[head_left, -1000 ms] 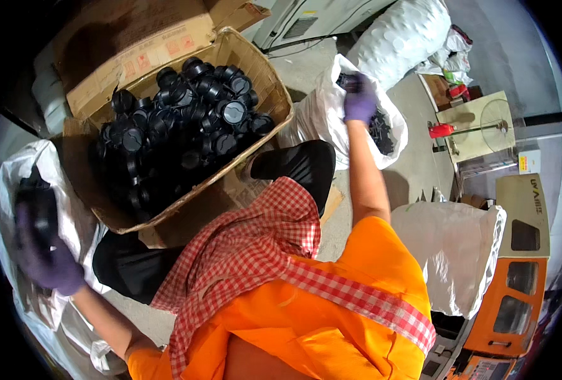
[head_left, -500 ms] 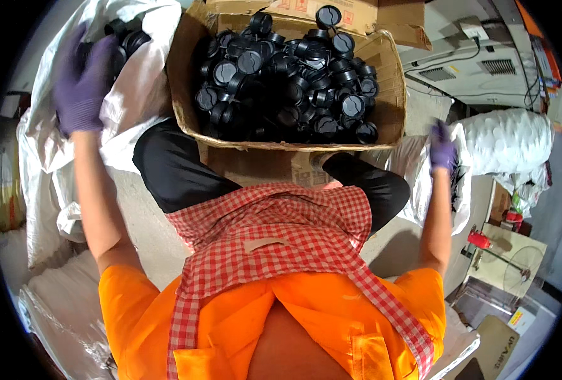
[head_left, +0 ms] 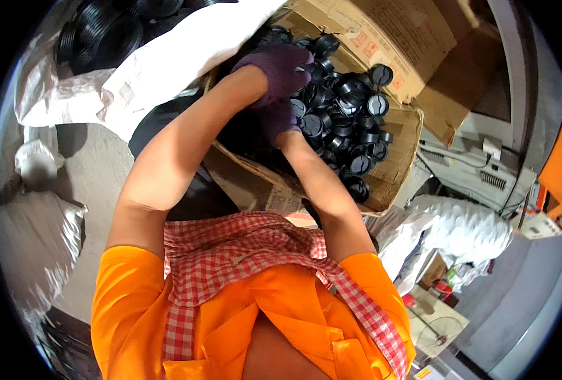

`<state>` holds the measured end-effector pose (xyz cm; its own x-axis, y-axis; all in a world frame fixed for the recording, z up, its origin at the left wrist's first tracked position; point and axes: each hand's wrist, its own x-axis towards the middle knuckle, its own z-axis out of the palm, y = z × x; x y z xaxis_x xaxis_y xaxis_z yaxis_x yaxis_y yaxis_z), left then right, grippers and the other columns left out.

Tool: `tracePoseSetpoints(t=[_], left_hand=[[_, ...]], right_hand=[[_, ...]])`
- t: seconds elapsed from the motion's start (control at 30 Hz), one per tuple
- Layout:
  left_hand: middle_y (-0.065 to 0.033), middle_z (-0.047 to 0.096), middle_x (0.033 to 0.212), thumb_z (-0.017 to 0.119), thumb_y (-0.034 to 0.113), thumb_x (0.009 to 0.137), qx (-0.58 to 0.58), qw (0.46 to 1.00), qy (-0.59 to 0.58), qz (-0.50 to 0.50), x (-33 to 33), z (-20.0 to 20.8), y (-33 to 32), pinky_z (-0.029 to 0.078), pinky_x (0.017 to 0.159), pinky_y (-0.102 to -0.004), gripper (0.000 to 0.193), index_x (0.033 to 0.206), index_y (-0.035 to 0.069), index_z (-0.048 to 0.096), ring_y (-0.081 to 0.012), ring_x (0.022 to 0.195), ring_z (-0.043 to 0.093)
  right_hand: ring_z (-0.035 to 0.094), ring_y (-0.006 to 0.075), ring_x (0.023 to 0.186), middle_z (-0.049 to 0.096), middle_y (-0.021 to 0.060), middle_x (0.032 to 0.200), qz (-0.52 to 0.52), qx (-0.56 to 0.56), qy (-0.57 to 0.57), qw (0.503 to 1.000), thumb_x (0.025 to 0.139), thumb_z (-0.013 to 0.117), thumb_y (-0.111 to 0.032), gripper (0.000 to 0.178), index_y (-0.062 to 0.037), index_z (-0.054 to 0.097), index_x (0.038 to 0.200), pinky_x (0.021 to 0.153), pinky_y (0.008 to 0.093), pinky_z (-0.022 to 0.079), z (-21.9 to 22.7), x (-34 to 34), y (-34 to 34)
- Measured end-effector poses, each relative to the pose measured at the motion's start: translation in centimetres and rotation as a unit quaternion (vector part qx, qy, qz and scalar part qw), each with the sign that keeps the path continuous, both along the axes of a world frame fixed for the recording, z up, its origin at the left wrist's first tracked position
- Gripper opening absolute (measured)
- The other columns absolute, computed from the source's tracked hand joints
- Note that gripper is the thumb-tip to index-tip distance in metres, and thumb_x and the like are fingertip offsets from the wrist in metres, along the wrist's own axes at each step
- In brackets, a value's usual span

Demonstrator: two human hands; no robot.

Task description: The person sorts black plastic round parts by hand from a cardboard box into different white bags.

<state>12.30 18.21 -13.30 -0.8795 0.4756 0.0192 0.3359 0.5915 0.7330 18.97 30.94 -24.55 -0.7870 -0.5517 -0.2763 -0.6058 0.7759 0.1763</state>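
Where the two forearms converge over the carton, two purple knit gloves are listed first. Left hand (head_left: 273, 73): fingers bent, uppermost in the view, at the left part of the heap. Right hand (head_left: 277, 121): just below it in the view, partly covered by it, largely in shadow. Grip, both: degree of opening and any part held cannot be told, the fingers being hidden or dark.

Item, black caps (head_left: 360, 126): many, round-topped, loosely heaped in the carton, around and to the right of the gloves.

Item, cardboard carton (head_left: 402, 147): brown, flaps spread, before the person's lap.

Item, left white sack (head_left: 186, 54): mouth open, edge overlapping the carton's left end in view; contact cannot be confirmed. Contents: black ribbed rings (head_left: 100, 31).

Item, right-hand white sack (head_left: 395, 237): beside the carton's right end, contents not visible.

Item, red checked apron (head_left: 230, 253): across the lap.

Risks, as judged: loose stacking may let caps slide or roll over the rim if the heap is pulled; closeness of the gloves may cause one to knock a part from the other; the left forearm, near the sack's edge, might drag it and upset the rings.
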Motion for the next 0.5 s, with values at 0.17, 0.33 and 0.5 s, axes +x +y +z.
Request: tracePoseSetpoints(t=[0.17, 0.33, 0.5], left_hand=[[-0.0207, 0.058, 0.109, 0.055, 0.031, 0.079, -0.087, 0.992, -0.088, -0.038, -1.9, 1.2, 0.7, 0.044, 0.088, -0.0403, 0.040, 0.114, 0.011, 0.055, -0.0356, 0.101, 0.056], [-0.0202, 0.057, 0.113, 0.057, 0.037, 0.078, -0.041, 0.981, -0.168, -0.089, -1.4, -1.7, 1.3, 0.044, 0.088, -0.0374, 0.045, 0.112, 0.009, 0.055, -0.0326, 0.103, 0.056], [-0.0158, 0.058, 0.109, 0.059, 0.037, 0.078, 0.034, 0.952, -0.202, -0.227, 1.2, -0.9, 3.4, 0.044, 0.086, -0.0339, 0.047, 0.113, 0.007, 0.056, -0.0280, 0.101, 0.056]], right_hand=[[0.029, 0.0264, 0.131, 0.034, 0.0117, 0.140, 0.051, -0.008, 0.078, 0.996, 0.088, 0.040, -0.023, 0.050, -0.0140, 0.035, 0.137, 0.108, 0.0399, 0.019, -3.6, -3.0, 3.7], [0.048, 0.0362, 0.108, 0.053, 0.0181, 0.114, -0.052, -0.363, 0.022, 0.930, 0.077, 0.052, -0.011, 0.033, -0.0057, 0.054, 0.109, 0.095, 0.0425, 0.037, 5.4, -0.5, 6.6], [0.049, 0.0345, 0.106, 0.055, 0.0126, 0.111, -0.036, -0.253, 0.174, 0.951, 0.075, 0.054, -0.019, 0.031, -0.0071, 0.056, 0.104, 0.096, 0.0488, 0.030, 13.7, 1.6, 8.0]])
